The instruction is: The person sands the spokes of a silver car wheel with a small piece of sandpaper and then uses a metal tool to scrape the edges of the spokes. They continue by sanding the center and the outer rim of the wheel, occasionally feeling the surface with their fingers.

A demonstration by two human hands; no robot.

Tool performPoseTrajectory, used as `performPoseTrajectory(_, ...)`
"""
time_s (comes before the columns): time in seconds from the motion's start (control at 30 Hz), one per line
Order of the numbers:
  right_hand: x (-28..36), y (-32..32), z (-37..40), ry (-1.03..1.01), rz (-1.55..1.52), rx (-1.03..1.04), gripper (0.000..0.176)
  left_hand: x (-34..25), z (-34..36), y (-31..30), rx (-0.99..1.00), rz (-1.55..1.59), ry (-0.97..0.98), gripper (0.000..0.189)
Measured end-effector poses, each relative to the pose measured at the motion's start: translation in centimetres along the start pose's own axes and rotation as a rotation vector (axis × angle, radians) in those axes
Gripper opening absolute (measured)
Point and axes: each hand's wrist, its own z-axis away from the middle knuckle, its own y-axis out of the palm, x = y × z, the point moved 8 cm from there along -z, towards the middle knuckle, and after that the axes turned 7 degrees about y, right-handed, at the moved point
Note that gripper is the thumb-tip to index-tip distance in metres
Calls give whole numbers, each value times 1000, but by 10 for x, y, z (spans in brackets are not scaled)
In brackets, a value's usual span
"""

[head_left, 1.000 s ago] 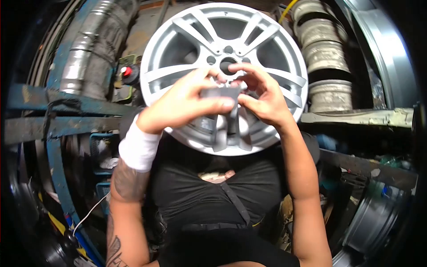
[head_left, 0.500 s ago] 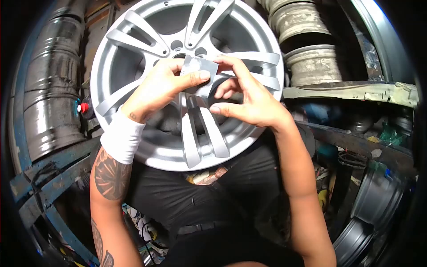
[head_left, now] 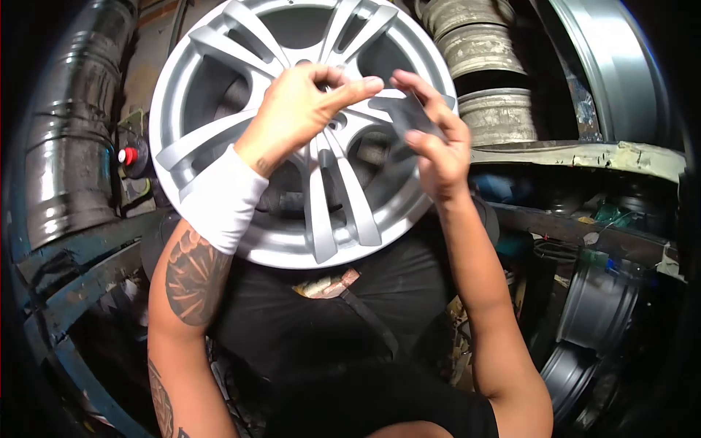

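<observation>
A silver alloy wheel rim [head_left: 319,226] with paired spokes faces up at my lap. Above its hub is my left hand [head_left: 303,106], thumb stretched out and apart from the bent fingers, with nothing visible between them. My right hand [head_left: 442,142], over the right part of the rim, pinches a small sheet of dark grey sandpaper [head_left: 401,115] between thumb and fingers. The sheet is bent and slightly blurred. Its left edge lies just beyond my left thumb tip, apart from it.
Stacked worn rims [head_left: 488,51] stand on a shelf at the upper right, and shiny barrel-like rims [head_left: 73,153] at the left. A dark bottle with a red cap [head_left: 128,155] is beside the wheel. More grey rims [head_left: 599,299] sit lower right. Blue metal bars [head_left: 80,241] frame the left side.
The sandpaper, earlier between both hands over the hub, has moved right in my right hand. My left hand has let go of it and shifted slightly right and up.
</observation>
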Motion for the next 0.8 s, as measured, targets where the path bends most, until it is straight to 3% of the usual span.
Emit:
performPoseTrajectory(0.03,-6,-7,11,101,-111,32,14,-11,-1,-17,-110,-159,152,42)
performPoseTrajectory(0.07,-12,-1,28,326,-271,91,15,-20,1,-31,-219,-320,298,39)
performPoseTrajectory(0.1,-17,12,44,397,-399,267,15,-29,4,-44,-320,-464,449,36)
performPoseTrajectory(0.13,-16,23,67,573,-345,311,19,-31,4,-53,-365,-516,477,35)
performPoseTrajectory(0.2,-13,28,102,608,360,493,21,-39,7,-67,-434,-431,538,29)
performPoseTrajectory(0.23,-3,37,108,686,577,537,22,-34,2,-74,-370,-360,358,33)
performPoseTrajectory(0.27,8,44,111,761,795,575,23,-33,-2,-80,-358,-329,296,33)
performPoseTrajectory(0.4,32,78,114,575,884,607,28,-36,-11,-109,-378,-288,367,33)
performPoseTrajectory(0.57,19,107,117,561,1091,668,30,-15,-17,-142,-336,-214,444,33)
performPoseTrajectory(0.63,13,109,118,578,1222,686,29,-19,-13,-143,-267,-59,519,33)
performPoseTrajectory(0.67,11,109,118,583,1288,696,28,-21,-8,-141,-193,162,581,34)
performPoseTrajectory(0.8,8,98,111,785,1271,718,17,-24,9,-147,-410,-188,504,33)
